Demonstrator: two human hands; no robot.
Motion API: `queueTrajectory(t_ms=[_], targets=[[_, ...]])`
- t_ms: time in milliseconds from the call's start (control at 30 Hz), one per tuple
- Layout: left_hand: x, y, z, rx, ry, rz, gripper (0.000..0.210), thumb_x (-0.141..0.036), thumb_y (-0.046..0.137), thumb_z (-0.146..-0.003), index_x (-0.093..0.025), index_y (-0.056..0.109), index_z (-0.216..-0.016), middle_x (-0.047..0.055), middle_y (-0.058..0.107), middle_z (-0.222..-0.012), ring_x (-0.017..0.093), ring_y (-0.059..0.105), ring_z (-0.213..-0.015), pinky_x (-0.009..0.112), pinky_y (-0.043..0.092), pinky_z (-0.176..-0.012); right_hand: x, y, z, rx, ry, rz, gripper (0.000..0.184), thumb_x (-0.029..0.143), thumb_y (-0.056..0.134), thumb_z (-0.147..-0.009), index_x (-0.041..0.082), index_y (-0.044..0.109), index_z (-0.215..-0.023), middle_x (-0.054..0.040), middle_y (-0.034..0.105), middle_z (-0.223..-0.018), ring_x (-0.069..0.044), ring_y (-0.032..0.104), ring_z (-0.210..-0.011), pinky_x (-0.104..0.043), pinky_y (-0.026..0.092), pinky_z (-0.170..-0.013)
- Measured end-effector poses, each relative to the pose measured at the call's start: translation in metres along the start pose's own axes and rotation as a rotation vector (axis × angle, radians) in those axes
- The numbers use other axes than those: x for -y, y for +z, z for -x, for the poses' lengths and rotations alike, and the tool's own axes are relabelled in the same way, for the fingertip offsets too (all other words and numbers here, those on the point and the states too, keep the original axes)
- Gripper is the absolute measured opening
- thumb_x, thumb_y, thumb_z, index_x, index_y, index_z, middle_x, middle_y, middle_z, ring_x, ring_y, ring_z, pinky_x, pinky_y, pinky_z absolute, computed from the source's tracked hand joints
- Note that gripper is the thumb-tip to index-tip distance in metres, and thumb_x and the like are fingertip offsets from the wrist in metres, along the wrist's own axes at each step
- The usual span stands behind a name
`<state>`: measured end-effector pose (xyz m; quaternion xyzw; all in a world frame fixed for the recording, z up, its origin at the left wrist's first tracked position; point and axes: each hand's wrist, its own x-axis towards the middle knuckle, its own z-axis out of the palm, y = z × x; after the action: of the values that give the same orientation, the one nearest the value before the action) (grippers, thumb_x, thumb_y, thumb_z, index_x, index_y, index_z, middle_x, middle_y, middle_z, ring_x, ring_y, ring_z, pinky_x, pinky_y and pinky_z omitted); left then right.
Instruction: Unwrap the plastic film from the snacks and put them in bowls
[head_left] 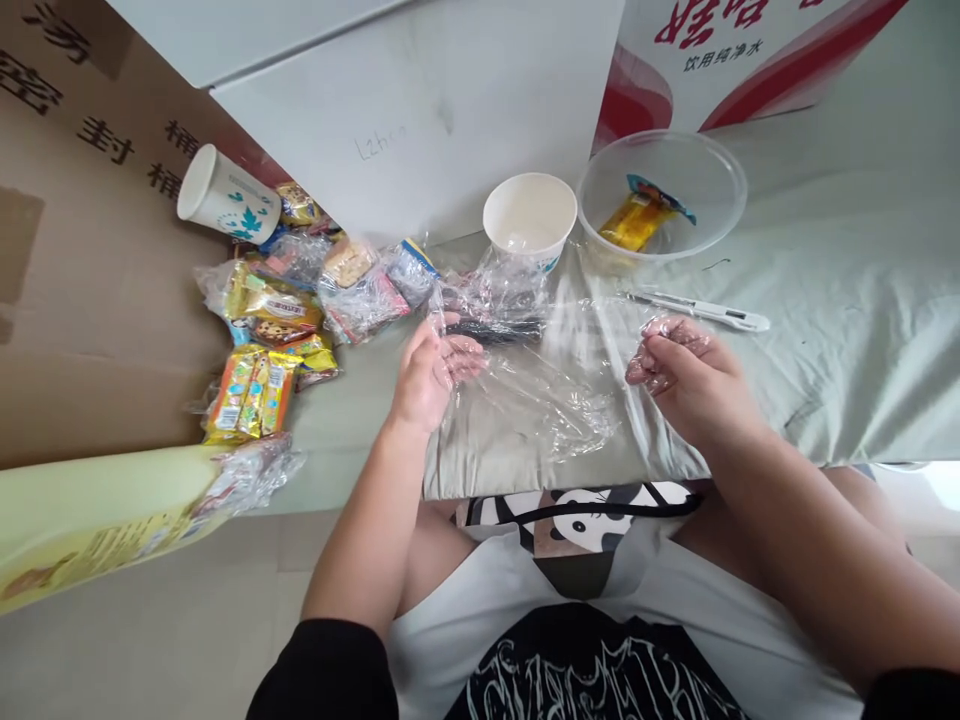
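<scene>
A sheet or bag of clear plastic film (555,395) stretches between my two hands over the cloth. My right hand (694,380) is closed, pinching a crumpled part of the film between thumb and fingers. My left hand (431,375) has the film's other side between thumb and fingers, its fingertips pointing right. Just beyond the left fingers lies a dark, thin bundle (499,330), seen through clear wrapping; its kind cannot be made out. A white paper cup (531,215) stands behind the film. Near my right hand lies a white utility knife (720,312).
A clear plastic bowl (720,220) at the back right holds a yellow packet (637,220). Wrapped snacks (274,300) pile up on the left, with a tipped paper cup (225,195) on them. Cardboard (90,300), a white box (420,110) and a red-and-white carton (720,60) stand around.
</scene>
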<state>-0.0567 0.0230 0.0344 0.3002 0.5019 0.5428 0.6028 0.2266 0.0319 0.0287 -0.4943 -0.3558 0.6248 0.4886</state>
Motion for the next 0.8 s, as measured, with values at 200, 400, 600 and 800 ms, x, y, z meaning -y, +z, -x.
queueTrajectory(t_ms=[200,400,600,800], targets=[[0.002,-0.004,-0.002,0.065,0.119,-0.196,0.069,-0.070,0.083,-0.058,-0.018,0.066,-0.101,0.006,0.078,-0.078,0.021,0.075,-0.074,0.028,0.055,-0.067,-0.005,-0.005,-0.002,-0.035,0.015,0.066,0.023,0.032,0.082,-0.073,0.023,0.062,-0.080,0.0067,0.055,-0.063,-0.008,0.056,-0.054,-0.022,0.045,-0.054],[0.002,-0.005,0.001,0.081,0.165,-0.358,0.047,-0.049,0.089,-0.061,-0.019,0.074,-0.094,0.007,0.078,-0.090,0.021,0.073,-0.082,0.028,0.054,-0.071,-0.008,-0.007,-0.003,-0.019,0.004,0.193,0.017,0.034,0.074,-0.081,0.025,0.059,-0.084,0.0047,0.054,-0.068,-0.011,0.055,-0.056,-0.027,0.048,-0.055],[0.009,0.000,0.002,0.059,0.156,-0.460,0.028,-0.046,0.075,-0.080,-0.018,0.078,-0.076,0.007,0.076,-0.079,0.019,0.069,-0.071,0.027,0.051,-0.065,-0.006,-0.001,0.001,0.016,-0.008,0.157,0.032,0.042,0.070,-0.084,0.030,0.055,-0.109,0.0034,0.062,-0.074,-0.017,0.063,-0.064,-0.034,0.056,-0.064],[0.006,0.005,0.002,0.053,0.078,-0.289,0.026,-0.043,0.072,-0.076,-0.018,0.077,-0.071,0.007,0.077,-0.075,0.021,0.071,-0.070,0.031,0.057,-0.068,-0.008,0.000,0.002,0.130,0.022,0.315,0.050,0.039,0.077,-0.079,0.027,0.051,-0.120,0.0021,0.067,-0.079,-0.019,0.068,-0.075,-0.036,0.057,-0.072]])
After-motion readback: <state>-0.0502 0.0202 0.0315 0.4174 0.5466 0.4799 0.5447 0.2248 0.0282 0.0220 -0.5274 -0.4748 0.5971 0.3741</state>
